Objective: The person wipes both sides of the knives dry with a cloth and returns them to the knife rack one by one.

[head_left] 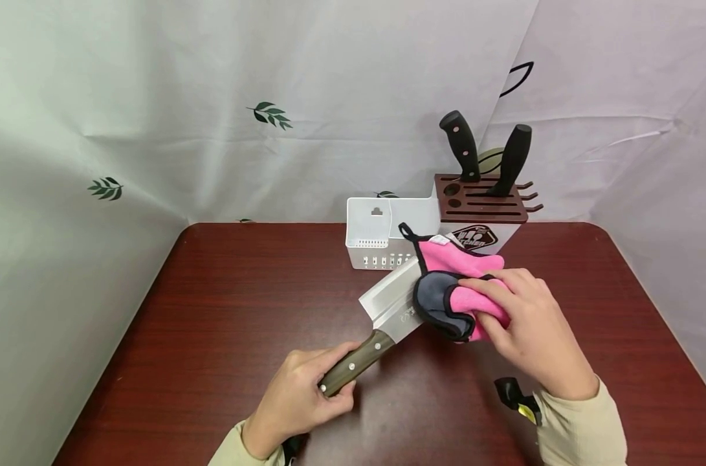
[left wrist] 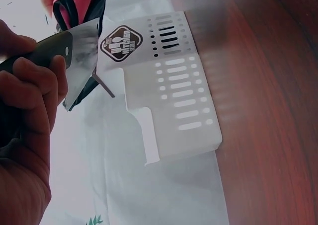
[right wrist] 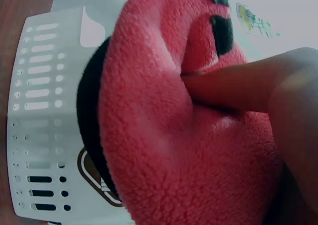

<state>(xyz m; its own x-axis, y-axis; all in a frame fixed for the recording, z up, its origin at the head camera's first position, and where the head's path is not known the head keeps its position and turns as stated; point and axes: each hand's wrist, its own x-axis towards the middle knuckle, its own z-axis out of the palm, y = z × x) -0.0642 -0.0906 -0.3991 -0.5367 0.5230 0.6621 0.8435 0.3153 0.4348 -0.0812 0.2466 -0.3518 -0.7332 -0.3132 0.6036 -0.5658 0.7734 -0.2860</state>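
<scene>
My left hand grips the green-brown handle of a cleaver, whose wide steel blade points up and to the right over the table. A pink and grey cleaning cloth with black edging and a hanging loop is bunched in my right hand. The cloth's grey side lies over the far part of the blade and hides it. In the right wrist view, a finger presses into the fluffy pink side of the cloth. The left wrist view shows curled fingers around the cleaver handle.
Behind the hands stands a white knife holder with a brown slotted top and side hooks. Two black-handled knives stick up from its slots. The reddish-brown table meets a white curtain with leaf prints at the back.
</scene>
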